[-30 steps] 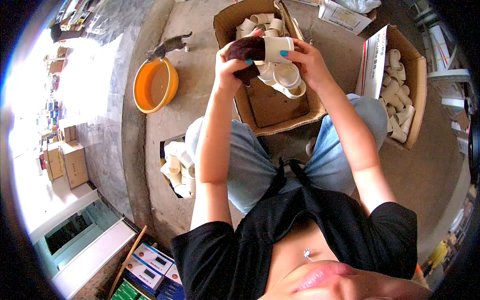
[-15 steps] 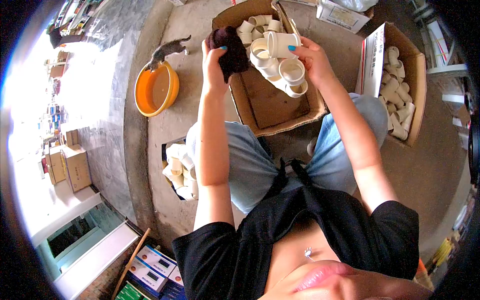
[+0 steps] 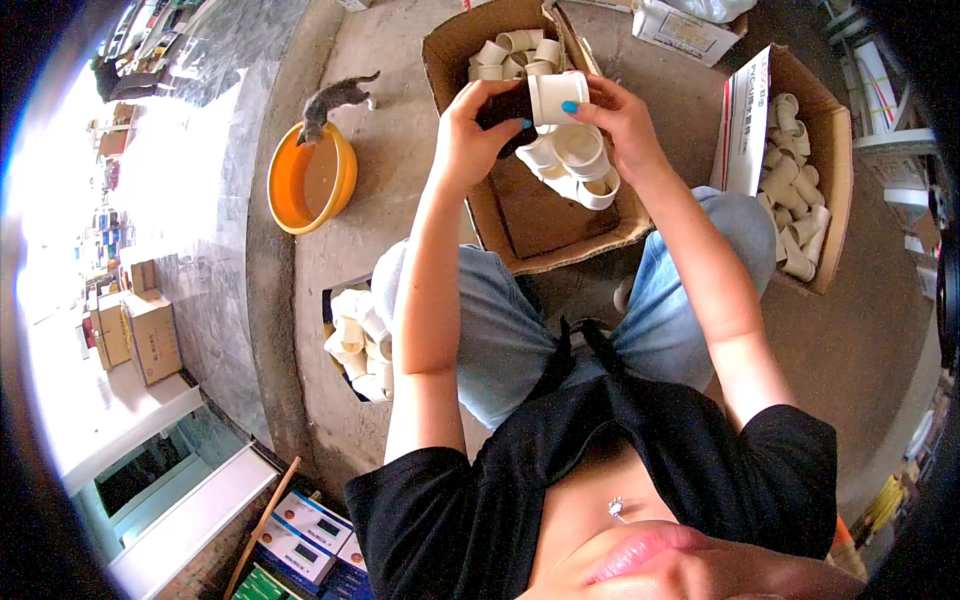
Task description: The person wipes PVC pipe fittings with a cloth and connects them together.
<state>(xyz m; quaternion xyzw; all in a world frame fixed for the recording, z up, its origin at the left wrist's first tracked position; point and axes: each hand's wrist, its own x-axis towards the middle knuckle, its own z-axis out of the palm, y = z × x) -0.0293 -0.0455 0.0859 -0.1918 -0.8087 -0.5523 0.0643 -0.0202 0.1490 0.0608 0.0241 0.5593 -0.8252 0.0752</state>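
My right hand grips a white plastic pipe fitting above the open cardboard box between my knees. Closed round a dark cloth, my left hand presses it against the fitting's left side. Just below the held fitting are several more white pipe fittings in a cluster; what they rest on is partly hidden. Others lie at the far end of the same box.
To the right stands a cardboard box of pipe fittings. More white fittings fill a container by my left knee. A grey cat leans over an orange basin at the left. Cartons stand farther left.
My left hand has moved right with the cloth, bringing it against the fitting. My right hand has shifted slightly left with the fitting.
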